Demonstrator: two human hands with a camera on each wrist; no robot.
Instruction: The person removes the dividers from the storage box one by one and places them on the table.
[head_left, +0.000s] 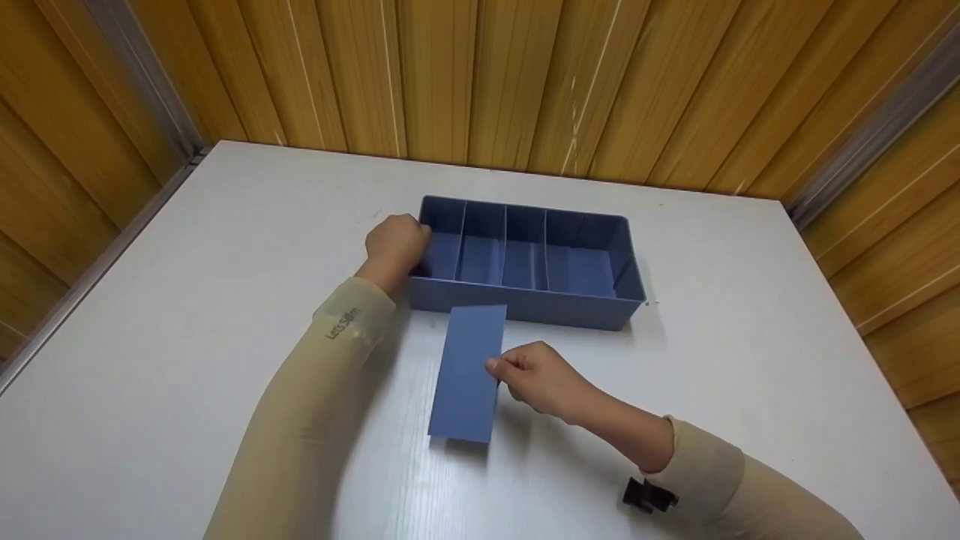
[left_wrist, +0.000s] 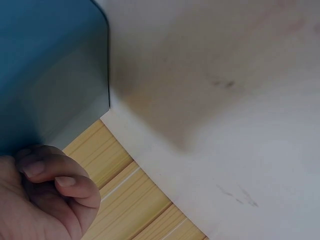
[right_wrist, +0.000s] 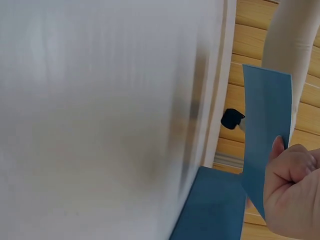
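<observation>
A long blue storage box (head_left: 525, 300) with thin upright dividers stands on the white table. My left hand (head_left: 397, 241) grips its left end wall, fingers curled at the rim; the left wrist view shows the curled fingers (left_wrist: 75, 187) against the box's wall (left_wrist: 70, 100). In front of the box my right hand (head_left: 544, 379) pinches a flat blue divider plate (head_left: 469, 375) by its right edge, thumb on the near face. The plate is tilted above the table, its top edge close to the box's front wall. In the right wrist view the plate (right_wrist: 267, 115) stands out from the thumb.
The white table (head_left: 210, 300) spreads around the box, with wood-patterned panels (head_left: 510, 82) behind it and at both sides. A black buckle (head_left: 649, 496) sits at my right sleeve. Metal posts (head_left: 146, 75) rise at the back corners.
</observation>
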